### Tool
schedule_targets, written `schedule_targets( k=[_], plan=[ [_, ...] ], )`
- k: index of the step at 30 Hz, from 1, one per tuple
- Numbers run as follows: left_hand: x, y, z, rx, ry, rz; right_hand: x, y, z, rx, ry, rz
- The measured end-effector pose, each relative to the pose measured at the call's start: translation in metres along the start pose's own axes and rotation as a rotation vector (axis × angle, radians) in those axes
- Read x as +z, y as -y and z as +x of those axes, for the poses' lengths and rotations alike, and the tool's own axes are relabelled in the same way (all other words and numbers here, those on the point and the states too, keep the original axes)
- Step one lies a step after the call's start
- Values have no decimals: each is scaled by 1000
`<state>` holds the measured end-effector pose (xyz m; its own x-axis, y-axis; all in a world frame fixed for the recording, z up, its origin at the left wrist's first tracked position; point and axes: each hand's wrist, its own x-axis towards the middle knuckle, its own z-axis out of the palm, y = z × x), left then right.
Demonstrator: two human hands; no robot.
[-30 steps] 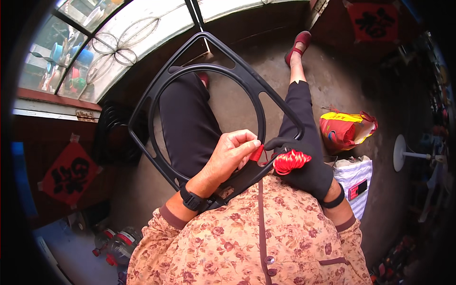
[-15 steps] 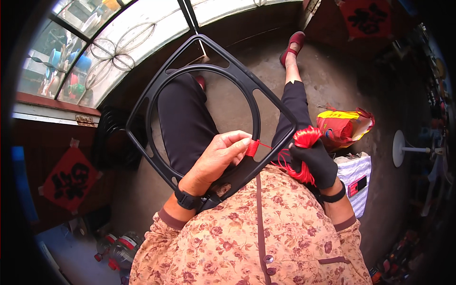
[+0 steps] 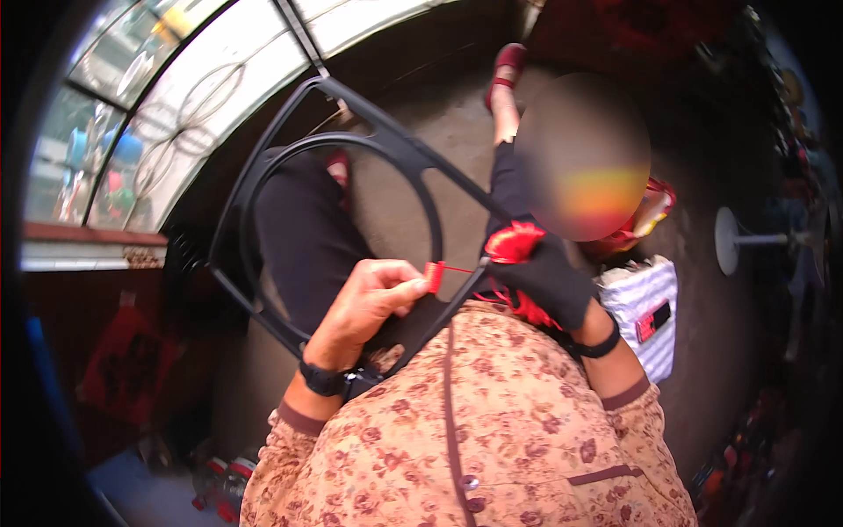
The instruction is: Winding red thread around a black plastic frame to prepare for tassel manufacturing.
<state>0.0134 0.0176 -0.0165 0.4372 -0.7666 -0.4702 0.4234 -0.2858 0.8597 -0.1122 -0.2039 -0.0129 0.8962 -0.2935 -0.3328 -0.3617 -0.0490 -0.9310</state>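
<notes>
Both grips full — left hand (image 3: 373, 299) pinching red wrapping (image 3: 434, 277) on black frame (image 3: 399, 151), right hand (image 3: 558, 285) clutching red cord (image 3: 515, 241).

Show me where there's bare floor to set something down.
Bare floor shows beyond the black frame, bordered by the right leg, and through the ring, beside the left leg. Crowded: the ring's right side, where the left hand pinches the red winding and the gloved right hand holds red cord.
</notes>
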Motion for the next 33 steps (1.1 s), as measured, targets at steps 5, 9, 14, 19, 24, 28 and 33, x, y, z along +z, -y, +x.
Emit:
schedule_targets(
  k=[5,9,14,19,24,28,33],
  plan=[
    [2,-1,8,67,-50,-168,14,5,33,-174,101,-138],
    [-8,-11,9,48,-103,-284,27,-5,67,-445,121,-343],
    [14,-47,-10,579,-718,962,15,22,67,-112,171,-333],
    [57,-55,15,649,-421,543,18,31,66,87,202,-187],
    [34,-16,44,545,-258,220,2,27,51,222,182,222],
    [38,-17,46,568,-195,386,4,26,53,194,125,697],
    [34,-11,52,556,-182,309,8,22,57,150,97,832]
  ],
)
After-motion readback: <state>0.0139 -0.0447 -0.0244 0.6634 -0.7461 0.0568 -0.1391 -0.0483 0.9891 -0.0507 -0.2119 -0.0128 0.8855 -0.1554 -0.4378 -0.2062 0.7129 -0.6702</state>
